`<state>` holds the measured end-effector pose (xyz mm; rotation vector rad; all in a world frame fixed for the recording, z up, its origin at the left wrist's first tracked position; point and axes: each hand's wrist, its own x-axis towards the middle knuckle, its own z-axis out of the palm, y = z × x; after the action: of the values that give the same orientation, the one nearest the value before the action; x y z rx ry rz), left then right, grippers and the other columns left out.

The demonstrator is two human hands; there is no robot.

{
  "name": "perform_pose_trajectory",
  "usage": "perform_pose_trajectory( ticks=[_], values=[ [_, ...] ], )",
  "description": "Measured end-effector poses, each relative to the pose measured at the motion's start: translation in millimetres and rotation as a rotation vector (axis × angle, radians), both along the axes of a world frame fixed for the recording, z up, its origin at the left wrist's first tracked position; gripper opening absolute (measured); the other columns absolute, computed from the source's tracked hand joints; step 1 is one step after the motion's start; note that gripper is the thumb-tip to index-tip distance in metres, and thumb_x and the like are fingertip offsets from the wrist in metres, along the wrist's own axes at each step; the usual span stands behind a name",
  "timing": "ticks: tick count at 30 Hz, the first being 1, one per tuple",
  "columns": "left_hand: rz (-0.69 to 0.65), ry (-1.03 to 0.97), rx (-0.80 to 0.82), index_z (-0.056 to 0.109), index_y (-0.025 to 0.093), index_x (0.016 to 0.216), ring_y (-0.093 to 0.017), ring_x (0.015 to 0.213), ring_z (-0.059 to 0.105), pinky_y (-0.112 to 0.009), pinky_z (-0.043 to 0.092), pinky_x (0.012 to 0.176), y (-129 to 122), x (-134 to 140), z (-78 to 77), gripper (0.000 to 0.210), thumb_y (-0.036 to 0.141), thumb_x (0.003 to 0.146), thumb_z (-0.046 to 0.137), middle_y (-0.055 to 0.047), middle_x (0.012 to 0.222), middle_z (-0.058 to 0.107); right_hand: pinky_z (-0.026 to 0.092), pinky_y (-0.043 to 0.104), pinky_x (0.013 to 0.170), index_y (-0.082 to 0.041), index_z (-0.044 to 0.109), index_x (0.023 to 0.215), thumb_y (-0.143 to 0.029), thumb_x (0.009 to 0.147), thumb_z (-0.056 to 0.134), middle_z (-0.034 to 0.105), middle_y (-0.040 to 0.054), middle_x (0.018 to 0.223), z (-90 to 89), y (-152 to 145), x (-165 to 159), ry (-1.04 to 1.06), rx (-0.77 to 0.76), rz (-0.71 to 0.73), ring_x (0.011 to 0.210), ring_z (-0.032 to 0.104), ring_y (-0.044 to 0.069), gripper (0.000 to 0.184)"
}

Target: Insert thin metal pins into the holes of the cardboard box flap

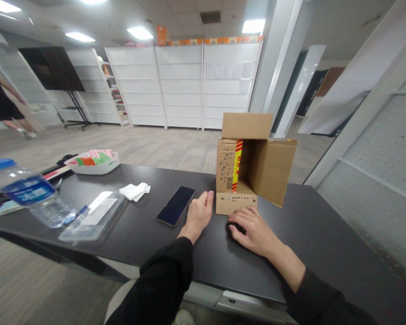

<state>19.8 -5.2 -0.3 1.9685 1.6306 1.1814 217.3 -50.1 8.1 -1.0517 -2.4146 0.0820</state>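
At the front of the dark desk (pixel 274 280), the right hand (pixel 253 231) lies palm down, fingers bent over a small black thing (pixel 238 227); most of it is covered, so I cannot tell what it is or whether the fingers grip it. The left hand (pixel 199 213) is curled closed, thumb uppermost, near the desktop; whether anything is inside it is hidden.

Just beyond both hands is a brown cardboard box (pixel 225 164), its opening facing the person, flaps folded out above, to the right and below. Dark dots cover its left panel and run in a row across the lower flap. A yellow-and-red tape strip (pixel 237 167) carries red characters too small to read, next to a barcode (pixel 229 183). The inside is deep in shadow.

Left of the left hand lies a phone (pixel 176 206), screen dark. Farther left, a clear plastic case (pixel 99 216) bears white labels, their print illegible; behind it is white tissue (pixel 134 191). A blue-capped bottle (pixel 34 194) has a blue label with white characters, too blurred to read surely.
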Motion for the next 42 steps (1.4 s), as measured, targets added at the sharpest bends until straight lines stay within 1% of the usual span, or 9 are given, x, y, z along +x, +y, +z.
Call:
perform_pose_trajectory(
  ticks=[6,19,28,32,36,42],
  values=[
    [0.006,0.009,-0.008,0.047,0.022,0.069,-0.011,0.052,0.039,-0.024,0.028,0.055,-1,0,1.7,0.042,0.047,0.096,0.026,0.001,0.057,0.049,0.038,0.039,0.088,-0.021,0.065,0.097,-0.023,0.090,0.049,0.070,0.0071,0.091,1.5,1,0,0.010,0.007,0.008,0.087,0.060,0.020,0.018],
    [-0.009,-0.013,0.012,0.043,0.022,0.067,-0.011,0.052,0.035,-0.024,0.027,0.055,0,0,0.7,0.042,0.048,0.096,0.026,0.002,0.056,0.045,0.040,0.037,0.083,-0.020,0.061,0.100,-0.024,0.097,0.040,0.068,0.0070,0.093,-2.4,4,2,0.036,0.053,-0.009,0.088,0.058,0.020,0.021],
    [0.000,0.014,0.001,0.046,0.022,0.069,-0.011,0.051,0.038,-0.025,0.027,0.055,0,0,1.8,0.042,0.046,0.097,0.026,0.002,0.056,0.048,0.041,0.036,0.079,-0.020,0.060,0.100,-0.026,0.098,0.038,0.066,0.0072,0.090,-0.7,11,5,0.217,0.106,-0.108,0.086,0.059,0.021,0.023],
    [0.001,0.028,-0.006,0.048,0.022,0.070,-0.012,0.051,0.040,-0.025,0.028,0.056,0,0,2.3,0.042,0.045,0.097,0.027,0.001,0.057,0.049,0.041,0.037,0.080,-0.020,0.061,0.102,-0.029,0.098,0.037,0.068,0.0080,0.094,2.0,19,11,0.238,0.142,-0.160,0.088,0.061,0.022,0.026],
    [-0.001,0.032,0.001,0.048,0.022,0.070,-0.012,0.051,0.041,-0.025,0.028,0.057,0,0,1.6,0.042,0.046,0.097,0.027,0.001,0.056,0.049,0.041,0.036,0.079,-0.021,0.061,0.101,-0.031,0.098,0.038,0.068,0.0072,0.093,4.3,29,14,0.261,0.169,-0.204,0.086,0.062,0.021,0.026],
    [-0.002,0.031,0.012,0.047,0.022,0.069,-0.011,0.051,0.039,-0.025,0.027,0.057,0,-1,0.8,0.041,0.045,0.097,0.027,0.002,0.056,0.048,0.042,0.036,0.080,-0.021,0.061,0.103,-0.033,0.098,0.038,0.069,0.0078,0.097,-0.8,40,12,0.334,0.158,-0.252,0.089,0.062,0.022,0.026]
  ],
)
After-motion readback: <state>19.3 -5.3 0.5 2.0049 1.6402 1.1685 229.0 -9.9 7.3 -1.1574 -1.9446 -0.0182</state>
